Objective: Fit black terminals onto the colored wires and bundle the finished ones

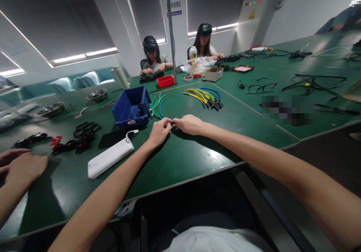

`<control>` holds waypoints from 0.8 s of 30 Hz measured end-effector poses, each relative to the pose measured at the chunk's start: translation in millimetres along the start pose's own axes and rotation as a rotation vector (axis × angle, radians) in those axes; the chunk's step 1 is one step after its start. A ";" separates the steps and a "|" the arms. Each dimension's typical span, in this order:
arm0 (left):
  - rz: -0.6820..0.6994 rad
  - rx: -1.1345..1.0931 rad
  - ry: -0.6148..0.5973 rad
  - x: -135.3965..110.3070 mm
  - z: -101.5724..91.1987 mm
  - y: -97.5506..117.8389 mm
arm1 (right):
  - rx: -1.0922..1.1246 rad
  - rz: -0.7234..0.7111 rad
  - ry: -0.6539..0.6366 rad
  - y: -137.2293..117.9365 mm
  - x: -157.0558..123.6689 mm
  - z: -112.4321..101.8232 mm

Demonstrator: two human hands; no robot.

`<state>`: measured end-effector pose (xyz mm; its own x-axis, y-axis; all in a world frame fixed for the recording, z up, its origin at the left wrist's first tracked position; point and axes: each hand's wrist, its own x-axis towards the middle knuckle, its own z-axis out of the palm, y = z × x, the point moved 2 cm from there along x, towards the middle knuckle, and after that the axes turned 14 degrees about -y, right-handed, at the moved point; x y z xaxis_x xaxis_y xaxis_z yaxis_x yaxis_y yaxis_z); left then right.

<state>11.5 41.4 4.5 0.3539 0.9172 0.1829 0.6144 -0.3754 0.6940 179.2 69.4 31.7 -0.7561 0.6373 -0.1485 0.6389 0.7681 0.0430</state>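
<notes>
My left hand (161, 132) and my right hand (189, 125) meet above the green table (194, 150), fingers pinched closed. Between the fingertips a small dark thing shows, too covered to name. Just beyond my left hand lie a few loose green and blue wires (158, 105); whether one runs into the fingers I cannot tell. A bundle of yellow, green and blue wires (204, 97) with dark ends lies past my right hand. Left of the loose wires stands a blue bin (130, 123) with small black parts (137, 111) inside.
A white power bank (111, 158) and a dark flat phone-like object (113, 138) lie by my left forearm. Another person's hand (25, 169) rests at far left near black and red parts (75, 143). Across sit two people; a red tray (165, 81) and a pole (170, 34) stand before them.
</notes>
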 end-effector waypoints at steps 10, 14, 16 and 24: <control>0.011 -0.061 -0.007 -1.8 0.9 1.5 | -0.014 0.008 0.013 3.7 0.0 -0.3; 0.023 -0.008 -0.005 -1.8 0.5 4.4 | -0.020 -0.011 0.025 3.4 -1.0 -1.1; 0.025 0.016 0.001 -1.8 0.1 5.6 | -0.014 -0.017 0.022 3.0 -1.4 -1.3; 0.036 -0.024 -0.015 -1.5 0.1 4.2 | 0.046 -0.039 0.056 7.4 0.7 2.9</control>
<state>13.6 38.4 7.0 0.3861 0.9010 0.1976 0.5842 -0.4046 0.7036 183.7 75.3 29.0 -0.7862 0.6109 -0.0936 0.6141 0.7892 -0.0077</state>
